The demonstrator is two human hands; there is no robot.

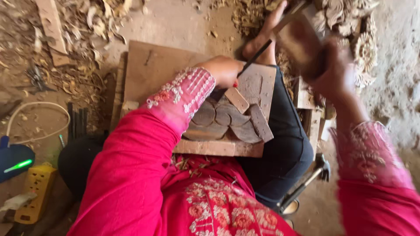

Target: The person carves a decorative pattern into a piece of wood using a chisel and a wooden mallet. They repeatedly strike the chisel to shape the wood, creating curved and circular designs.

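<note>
- The left hand (224, 71) is closed around a dark metal chisel (256, 57), fingers wrapped low on the shaft, a red-painted nail showing at the thumb
- The chisel slants up toward 1 o'clock from that fist; its cutting end is hidden under the hand, against the carved wood panel (227, 120)
- The panel lies across the person's lap, near the middle of the view, with rounded petal or leaf shapes cut into its lower half and a flat raised strip crossing them
- A larger plain board (148, 65) lies under the panel and reaches out toward 10 o'clock
- The right hand (337, 72) is raised at 2 o'clock, clenched on a wooden mallet (299, 41) that is blurred; the mallet head sits just above the chisel's top end, and whether they touch cannot be told
- A bare foot (262, 41) rests at 12 o'clock, beyond the panel, beside wood shavings (87, 26) spread over the ground toward 11 o'clock
- Finished floral carvings (361, 48) lie at 2 o'clock, behind the right hand
- A hammer (306, 183) lies on the ground at 4 o'clock, next to the person's dark trouser leg
- At 8 o'clock are a yellow power strip (35, 190) and a blue device with a green light (15, 159), with a white cable (39, 120) looping above them
</note>
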